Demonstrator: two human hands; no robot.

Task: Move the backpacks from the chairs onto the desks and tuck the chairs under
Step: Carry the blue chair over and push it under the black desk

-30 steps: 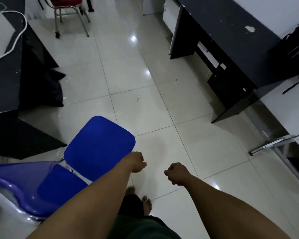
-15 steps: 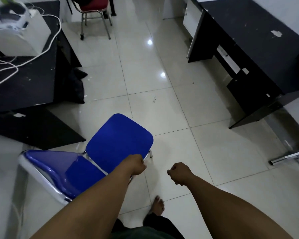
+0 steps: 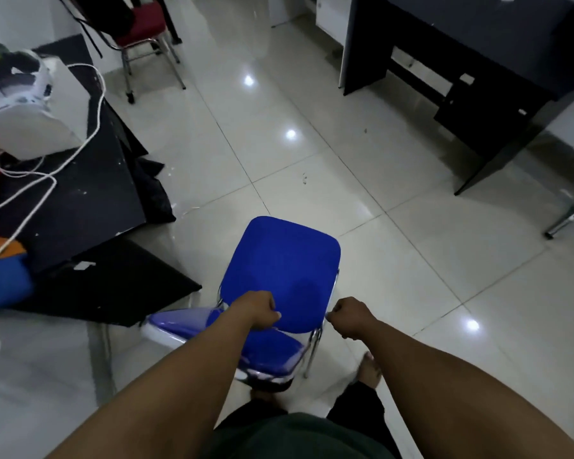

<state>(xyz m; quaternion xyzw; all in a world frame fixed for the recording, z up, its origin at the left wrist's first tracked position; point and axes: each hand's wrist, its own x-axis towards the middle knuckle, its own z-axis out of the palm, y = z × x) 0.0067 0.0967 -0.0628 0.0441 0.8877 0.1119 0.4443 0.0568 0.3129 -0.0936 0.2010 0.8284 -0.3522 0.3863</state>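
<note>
A blue chair with chrome legs stands on the tiled floor right in front of me, its glossy backrest nearest to me. My left hand is curled over the rear of the seat and grips the chair there. Curled against the seat's rear right corner, my right hand pinches the chair's edge. The black desk is to the left and a dark desk is at the far right. No backpack is plainly in view.
A white appliance with white cables sits on the left desk, and a colourful bundle lies at that desk's near end. A dark bag slumps on the floor beside it. A red chair stands at the back. My bare feet are just behind the blue chair.
My view swung left and the blue chair now sits centred in front of me, backrest toward me. Both hands reached forward from mid-air onto the rear of its seat.
</note>
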